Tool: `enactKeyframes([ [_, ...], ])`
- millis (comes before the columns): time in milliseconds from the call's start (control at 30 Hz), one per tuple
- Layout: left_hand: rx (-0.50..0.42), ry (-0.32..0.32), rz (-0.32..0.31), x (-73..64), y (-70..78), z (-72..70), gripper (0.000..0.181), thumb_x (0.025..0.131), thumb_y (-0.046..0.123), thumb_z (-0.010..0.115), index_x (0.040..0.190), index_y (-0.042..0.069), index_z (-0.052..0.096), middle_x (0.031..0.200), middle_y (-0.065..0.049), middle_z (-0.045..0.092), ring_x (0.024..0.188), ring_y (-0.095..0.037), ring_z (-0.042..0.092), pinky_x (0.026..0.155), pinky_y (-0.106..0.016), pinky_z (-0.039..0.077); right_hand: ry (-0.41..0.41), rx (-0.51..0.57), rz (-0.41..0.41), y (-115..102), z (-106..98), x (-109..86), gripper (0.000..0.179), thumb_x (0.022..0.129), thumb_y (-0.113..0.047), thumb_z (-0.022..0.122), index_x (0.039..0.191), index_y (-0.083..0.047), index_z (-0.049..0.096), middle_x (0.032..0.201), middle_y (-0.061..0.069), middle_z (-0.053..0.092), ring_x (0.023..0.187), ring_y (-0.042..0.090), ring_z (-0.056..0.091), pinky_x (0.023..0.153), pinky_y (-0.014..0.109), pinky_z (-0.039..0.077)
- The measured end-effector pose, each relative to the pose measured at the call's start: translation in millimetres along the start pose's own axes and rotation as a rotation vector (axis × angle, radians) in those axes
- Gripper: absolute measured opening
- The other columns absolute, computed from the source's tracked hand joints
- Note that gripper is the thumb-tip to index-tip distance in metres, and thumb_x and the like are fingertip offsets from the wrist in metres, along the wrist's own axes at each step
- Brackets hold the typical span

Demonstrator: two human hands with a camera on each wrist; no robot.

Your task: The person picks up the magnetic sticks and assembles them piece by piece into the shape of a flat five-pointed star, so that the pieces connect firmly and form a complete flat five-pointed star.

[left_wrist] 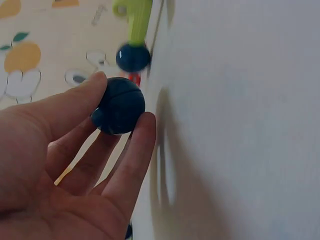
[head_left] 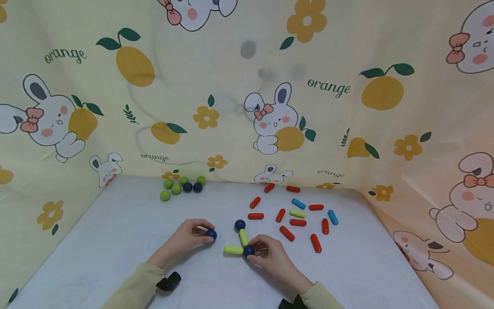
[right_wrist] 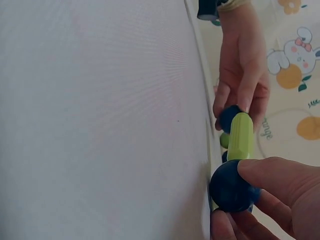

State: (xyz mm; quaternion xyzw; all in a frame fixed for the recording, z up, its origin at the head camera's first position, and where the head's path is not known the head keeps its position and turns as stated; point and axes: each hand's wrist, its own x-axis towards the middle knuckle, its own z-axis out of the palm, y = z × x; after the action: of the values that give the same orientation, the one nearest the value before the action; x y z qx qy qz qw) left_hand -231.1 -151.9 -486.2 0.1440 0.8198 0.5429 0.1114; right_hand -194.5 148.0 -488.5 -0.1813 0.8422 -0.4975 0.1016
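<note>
In the head view my left hand (head_left: 191, 234) pinches a loose dark blue ball (head_left: 211, 234) between thumb and fingers, just above the white surface. The left wrist view shows this blue ball (left_wrist: 120, 106) up close. My right hand (head_left: 272, 257) holds another dark blue ball (head_left: 248, 251), from which two yellow-green rods branch. One rod (head_left: 233, 249) points left toward the left hand with its end free. The other rod (head_left: 243, 237) runs away from me to a third blue ball (head_left: 239, 225). In the right wrist view, thumb and fingers grip the joining ball (right_wrist: 232, 186).
Several red rods (head_left: 287, 233), two blue rods (head_left: 333, 217) and a yellow-green rod (head_left: 297, 213) lie scattered at the right. Green balls (head_left: 165, 195) and two dark blue balls (head_left: 187, 187) sit at the back left. A patterned curtain (head_left: 231, 128) stands behind the white table (head_left: 115, 231).
</note>
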Motion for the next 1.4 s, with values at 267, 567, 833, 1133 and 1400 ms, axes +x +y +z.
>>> enactKeyframes([
  [267, -0.055, -0.089, 0.044, -6.2, 11.5, 13.8, 0.036, 0.081, 0.019, 0.078, 0.11, 0.002, 0.065, 0.109, -0.005, 0.063, 0.096, -0.022, 0.063, 0.081, -0.031, 0.052, -0.003, 0.019, 0.007, -2.1, -0.4, 0.0, 0.028, 0.083, -0.016, 0.076, 0.108, -0.011, 0.063, 0.104, 0.001, 0.061, 0.091, 0.017, 0.061, 0.084, 0.028, 0.053],
  [567, -0.059, -0.099, 0.015, -9.3, 13.2, 21.4, 0.034, 0.08, 0.018, 0.078, 0.109, 0.004, 0.065, 0.109, -0.005, 0.063, 0.093, -0.02, 0.063, 0.081, -0.034, 0.053, 0.003, 0.02, 0.01, -4.8, -0.3, -0.4, 0.028, 0.083, -0.014, 0.075, 0.108, -0.009, 0.063, 0.104, 0.002, 0.061, 0.091, 0.019, 0.06, 0.083, 0.032, 0.053],
  [833, -0.022, -0.081, 0.011, -8.8, 10.8, 22.7, 0.038, 0.08, 0.019, 0.078, 0.113, 0.006, 0.065, 0.11, -0.003, 0.063, 0.094, -0.019, 0.062, 0.083, -0.033, 0.052, 0.014, -0.012, 0.011, -2.0, 1.8, 1.4, 0.027, 0.082, -0.018, 0.077, 0.105, -0.012, 0.063, 0.1, -0.001, 0.061, 0.087, 0.016, 0.06, 0.08, 0.025, 0.053],
  [1133, 0.062, -0.002, 0.047, -6.1, 10.8, 23.5, 0.032, 0.085, 0.016, 0.073, 0.115, 0.006, 0.066, 0.111, -0.003, 0.065, 0.097, -0.019, 0.06, 0.086, -0.036, 0.05, -0.029, 0.028, 0.028, -6.1, 5.7, -3.2, 0.028, 0.082, -0.018, 0.077, 0.105, -0.014, 0.064, 0.095, -0.003, 0.063, 0.085, 0.017, 0.061, 0.076, 0.024, 0.053],
  [1400, 0.074, 0.039, -0.007, 7.6, 6.3, 19.2, 0.026, 0.09, 0.012, 0.066, 0.117, 0.01, 0.066, 0.113, -0.002, 0.063, 0.099, -0.017, 0.059, 0.088, -0.039, 0.05, -0.201, 0.095, 0.029, -17.6, 10.6, -7.9, 0.032, 0.085, -0.013, 0.073, 0.116, -0.015, 0.064, 0.104, -0.002, 0.065, 0.094, 0.02, 0.062, 0.082, 0.025, 0.052],
])
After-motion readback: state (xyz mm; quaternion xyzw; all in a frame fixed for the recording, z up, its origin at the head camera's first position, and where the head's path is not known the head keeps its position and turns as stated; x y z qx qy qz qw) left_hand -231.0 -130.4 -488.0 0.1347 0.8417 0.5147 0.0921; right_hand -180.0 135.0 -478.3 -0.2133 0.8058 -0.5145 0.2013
